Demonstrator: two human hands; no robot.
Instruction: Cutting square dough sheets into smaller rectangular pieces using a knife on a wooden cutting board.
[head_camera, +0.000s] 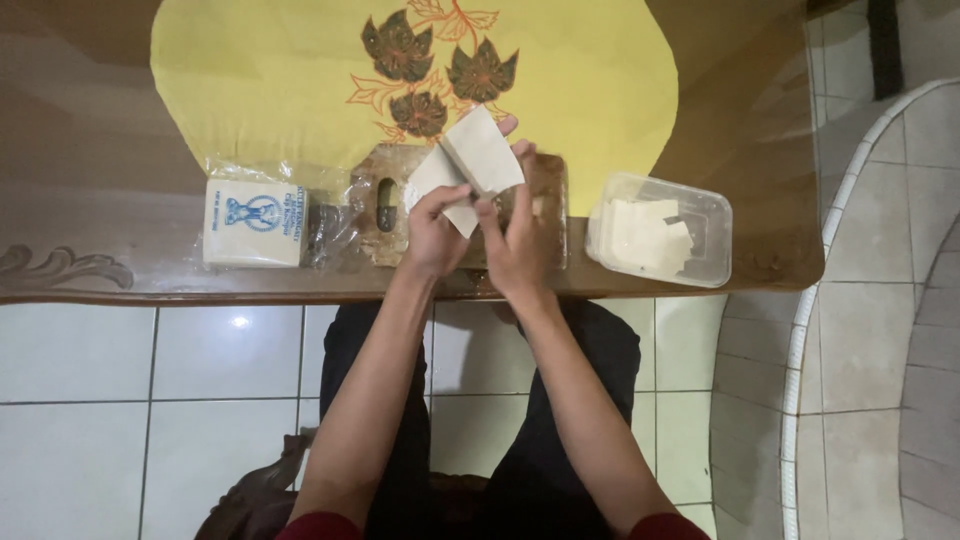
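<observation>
Left hand (433, 232) and right hand (517, 240) both grip a folded napkin (470, 165) above the board (385, 200); tub (660, 230) right of it.

**Colours on the bench**

The brown glossy bench (100, 120) carries a yellow mat (250, 80) with brown leaves outlined in orange. White paper sheet (478, 158); white packet (252, 222) with blue print; clear tub (660, 230) of white sheets.

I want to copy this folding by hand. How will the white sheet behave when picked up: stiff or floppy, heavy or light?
The white sheet, pinched between left hand and right hand, is probably thin and floppy: it bends at a fold. It seems light, since fingertips alone hold it above the wooden board. It may tear or crease easily, like the pieces in the plastic box.
</observation>
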